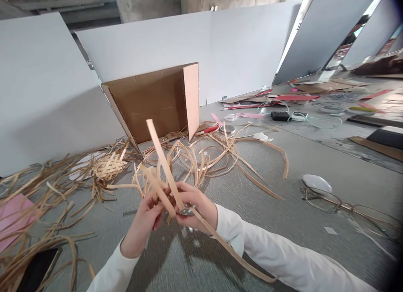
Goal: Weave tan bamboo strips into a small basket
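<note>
Both of my hands hold a small piece of weaving made from pale, flat wood-like strips [157, 189], above the grey tabletop. My left hand [143, 227] is closed on its left side, thumb pressed against the strips. From the right, my right hand [200, 206] grips the same piece. One broad strip [162, 157] stands up between the hands, tilted to the left. A long strip [231, 251] trails from my right hand down across the right sleeve. By the right fingers shows a shiny silvery piece [188, 211]; its kind is unclear. The fingers partly hide the woven part.
An open cardboard box [151, 103] stands behind the hands, with loose curled strips [201, 157] before it. Left lie a woven piece [110, 167], pink paper [15, 218] and a dark phone-like slab [37, 269]. Right are glasses [346, 206] and a white mouse [316, 183]. White panels [151, 48] rise behind.
</note>
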A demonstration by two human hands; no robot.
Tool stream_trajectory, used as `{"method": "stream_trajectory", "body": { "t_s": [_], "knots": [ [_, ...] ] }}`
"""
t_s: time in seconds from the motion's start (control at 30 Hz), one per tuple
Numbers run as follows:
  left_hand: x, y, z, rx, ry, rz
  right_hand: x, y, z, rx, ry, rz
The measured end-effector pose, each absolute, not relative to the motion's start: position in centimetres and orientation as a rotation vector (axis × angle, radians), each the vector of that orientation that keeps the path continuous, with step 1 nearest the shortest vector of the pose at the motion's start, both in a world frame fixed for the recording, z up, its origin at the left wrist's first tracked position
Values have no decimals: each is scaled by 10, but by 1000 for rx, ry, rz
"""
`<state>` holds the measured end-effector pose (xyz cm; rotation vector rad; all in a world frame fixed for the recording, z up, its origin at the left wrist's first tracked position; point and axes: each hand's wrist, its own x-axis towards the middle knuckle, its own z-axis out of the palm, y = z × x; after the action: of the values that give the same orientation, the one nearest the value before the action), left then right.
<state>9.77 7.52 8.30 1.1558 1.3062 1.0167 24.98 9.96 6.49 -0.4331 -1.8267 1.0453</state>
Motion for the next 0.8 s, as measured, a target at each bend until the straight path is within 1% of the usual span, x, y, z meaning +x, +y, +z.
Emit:
{"method": "stream_trajectory", "body": {
  "t_s": [0.3,0.6,0.7,0.8],
  "knots": [
    [99,73,83,1200,1284,1011,249,100,67,-471,-1727,1059],
    [98,74,75,1313,1302,961,251,99,70,-669,-1668,980],
    [100,72,79,1344,1303,977,250,99,68,-733,-1621,1054],
    [101,71,80,1341,1303,1003,249,100,67,-778,-1540,1225]
  ]
}}
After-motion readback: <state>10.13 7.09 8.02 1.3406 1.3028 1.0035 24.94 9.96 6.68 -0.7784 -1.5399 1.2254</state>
